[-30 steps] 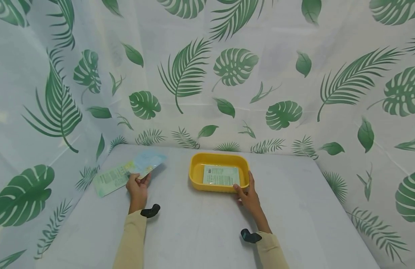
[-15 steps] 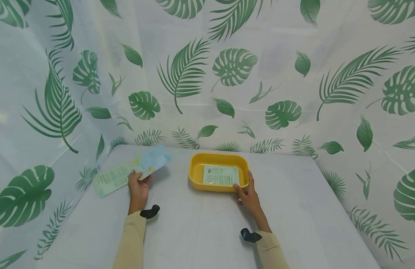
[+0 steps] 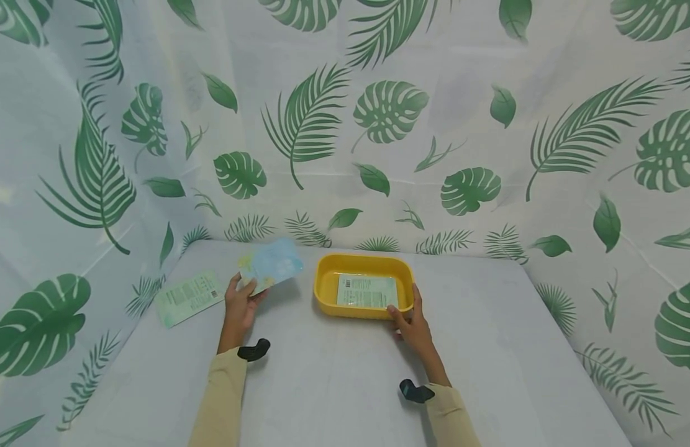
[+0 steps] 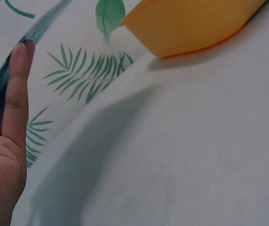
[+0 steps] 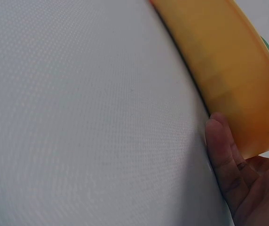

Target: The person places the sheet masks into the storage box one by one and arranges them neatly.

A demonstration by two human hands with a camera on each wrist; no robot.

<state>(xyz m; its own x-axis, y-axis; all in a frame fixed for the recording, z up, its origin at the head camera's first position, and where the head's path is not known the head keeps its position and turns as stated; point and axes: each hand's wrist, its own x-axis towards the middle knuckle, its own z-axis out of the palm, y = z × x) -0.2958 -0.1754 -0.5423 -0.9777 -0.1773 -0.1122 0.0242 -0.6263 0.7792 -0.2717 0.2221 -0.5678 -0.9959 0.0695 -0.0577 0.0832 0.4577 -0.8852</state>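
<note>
In the head view my left hand (image 3: 241, 307) pinches a flat light-blue packet (image 3: 277, 261) by its near left corner, raised over the table with its shadow below. The left wrist view shows this packet (image 4: 45, 26) nearly edge-on beside the fingers. A yellow tray (image 3: 350, 313) stands to the right of it. Its near right corner is held by my right hand (image 3: 414, 329), thumb at the rim and fingers around the outside. Inside the tray lies a pale green packet (image 3: 368, 290), printed side up. Another pale green packet (image 3: 189, 299) lies on the table left of my left hand.
A white-covered table (image 3: 333, 379) carries everything. White cloth walls (image 3: 322, 205) with green leaf prints stand behind it and at both sides. Each wrist wears a dark camera mount, one of them on the left wrist (image 3: 254, 350).
My left hand has brought the light-blue packet rightward off the green packet, toward the tray, and its blue face has turned more into view. The right hand and the tray have stayed put.
</note>
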